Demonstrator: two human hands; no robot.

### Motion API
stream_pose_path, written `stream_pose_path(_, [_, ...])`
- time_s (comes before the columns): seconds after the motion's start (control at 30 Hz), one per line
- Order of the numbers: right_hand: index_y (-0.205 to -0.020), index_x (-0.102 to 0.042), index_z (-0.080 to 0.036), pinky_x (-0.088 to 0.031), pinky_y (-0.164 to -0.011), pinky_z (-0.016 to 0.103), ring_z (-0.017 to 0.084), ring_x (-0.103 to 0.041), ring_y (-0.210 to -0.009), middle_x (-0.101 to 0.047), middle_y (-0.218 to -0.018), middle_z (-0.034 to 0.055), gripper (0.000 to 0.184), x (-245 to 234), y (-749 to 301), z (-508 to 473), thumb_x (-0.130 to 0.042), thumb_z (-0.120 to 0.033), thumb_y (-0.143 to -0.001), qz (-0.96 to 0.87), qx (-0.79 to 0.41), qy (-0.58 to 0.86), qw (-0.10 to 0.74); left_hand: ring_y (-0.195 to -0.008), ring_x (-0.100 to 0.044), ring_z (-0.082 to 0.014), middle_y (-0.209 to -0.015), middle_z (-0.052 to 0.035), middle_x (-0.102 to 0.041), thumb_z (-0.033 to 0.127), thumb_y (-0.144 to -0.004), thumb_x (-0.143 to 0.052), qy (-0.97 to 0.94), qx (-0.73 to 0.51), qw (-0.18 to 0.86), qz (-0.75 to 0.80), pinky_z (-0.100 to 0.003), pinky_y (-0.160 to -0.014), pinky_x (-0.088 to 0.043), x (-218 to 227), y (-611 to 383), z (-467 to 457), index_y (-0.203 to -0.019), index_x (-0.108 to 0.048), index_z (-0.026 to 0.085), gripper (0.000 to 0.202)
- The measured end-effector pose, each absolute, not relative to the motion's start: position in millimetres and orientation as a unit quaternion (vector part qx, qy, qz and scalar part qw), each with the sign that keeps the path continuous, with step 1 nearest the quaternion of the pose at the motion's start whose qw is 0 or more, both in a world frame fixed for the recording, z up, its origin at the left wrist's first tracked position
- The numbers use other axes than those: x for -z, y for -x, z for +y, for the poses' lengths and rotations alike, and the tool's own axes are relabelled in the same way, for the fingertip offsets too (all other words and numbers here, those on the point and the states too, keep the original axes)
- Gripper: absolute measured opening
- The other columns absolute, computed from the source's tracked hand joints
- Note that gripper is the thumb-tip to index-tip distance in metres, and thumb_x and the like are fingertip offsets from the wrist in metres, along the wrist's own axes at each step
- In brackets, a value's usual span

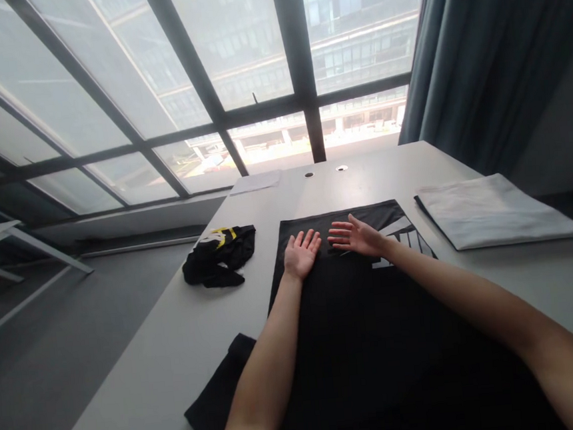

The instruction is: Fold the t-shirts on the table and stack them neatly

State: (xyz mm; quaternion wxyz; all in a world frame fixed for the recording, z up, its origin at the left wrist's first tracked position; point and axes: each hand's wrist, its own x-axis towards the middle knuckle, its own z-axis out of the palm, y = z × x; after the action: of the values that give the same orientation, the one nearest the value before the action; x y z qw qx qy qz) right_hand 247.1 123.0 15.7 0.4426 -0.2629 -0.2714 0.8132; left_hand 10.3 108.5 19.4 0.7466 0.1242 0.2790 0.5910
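A black T-shirt [357,329] lies flat on the white table, its straight hem at the far side and one sleeve [221,388] sticking out at the lower left. White print shows on its far right part, partly covered by my right forearm. Over the far part of the shirt, my left hand [301,255] is open, palm up, fingers spread. My right hand [356,235] is open too, palm turned up and inward, a short gap from the left. Neither hand holds anything. Whether they touch the cloth I cannot tell.
A crumpled black garment with yellow and white parts [222,255] lies at the table's left edge. To the right is a folded white and dark cloth [497,213]. A paper sheet [256,182] and two cable holes are at the back, before large windows and a curtain [458,59].
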Motion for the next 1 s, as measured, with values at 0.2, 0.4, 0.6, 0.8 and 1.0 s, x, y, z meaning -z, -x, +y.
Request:
stream_pose_path(0.2, [-0.12,-0.058,-0.021,-0.06,-0.095,0.042,0.021,-0.067,-0.118,-0.06,-0.138,0.0136,0.034,-22.1,-313.9,115.7,-0.038,-0.042,-0.104,-0.15,-0.658,0.338,0.656,-0.124,-0.064,-0.0185,-0.157,-0.0093,-0.044,0.037,-0.107,-0.022,-0.073,-0.704,0.64,0.299,-0.036,-0.09,-0.061,-32.5,26.1,115.2,-0.158,-0.025,0.037,0.052])
stream_pose_path(0.4, [-0.101,-0.069,-0.021,-0.04,-0.117,0.052,0.026,-0.058,-0.13,-0.067,-0.13,0.0099,0.018,-44.5,-338.7,42.0,-0.055,-0.026,-0.09,-0.308,-0.478,0.487,0.662,-0.125,-0.064,-0.0243,-0.145,-0.0091,-0.058,0.031,-0.104,-0.038,-0.256,-0.638,0.667,0.286,-0.042,-0.103,-0.053,-83.4,-25.0,92.0,-0.133,-0.061,0.025,0.037])
stream_pose_path(0.6, [-0.133,-0.064,-0.025,-0.007,-0.127,0.057,0.031,-0.024,-0.154,-0.043,-0.16,0.0068,0.045,-19.2,-314.4,-94.7,-0.063,-0.034,-0.09,-0.649,-0.247,0.567,0.445,-0.143,-0.047,-0.03,-0.121,-0.0115,-0.073,0.009,-0.092,-0.057,-0.514,-0.445,0.659,0.323,-0.045,-0.121,-0.035,-93.7,-81.3,3.2,-0.102,-0.075,0.019,0.023])
stream_pose_path(0.8, [-0.144,-0.054,-0.018,-0.002,-0.126,0.058,0.032,-0.017,-0.156,-0.035,-0.164,0.0135,0.057,0.3,-307.4,-129.5,-0.059,-0.039,-0.092,-0.672,-0.198,0.613,0.366,-0.156,-0.019,-0.0253,-0.134,-0.013,-0.067,0.017,-0.096,-0.056,-0.55,-0.399,0.643,0.353,-0.053,-0.125,-0.016,-46.4,-73.3,-74.3,-0.099,-0.074,0.024,0.02])
stream_pose_path(1.0, [-0.145,-0.054,-0.021,-0.005,-0.126,0.058,0.031,-0.018,-0.156,-0.035,-0.164,0.0116,0.056,-6.2,-317.3,-138.8,-0.058,-0.042,-0.094,-0.681,-0.169,0.602,0.38,-0.157,-0.016,-0.026,-0.142,-0.0083,-0.062,0.008,-0.085,-0.067,-0.598,-0.423,0.54,0.415,-0.051,-0.127,-0.002,-54.1,-17.2,-97.5,-0.099,-0.075,0.025,0.023])
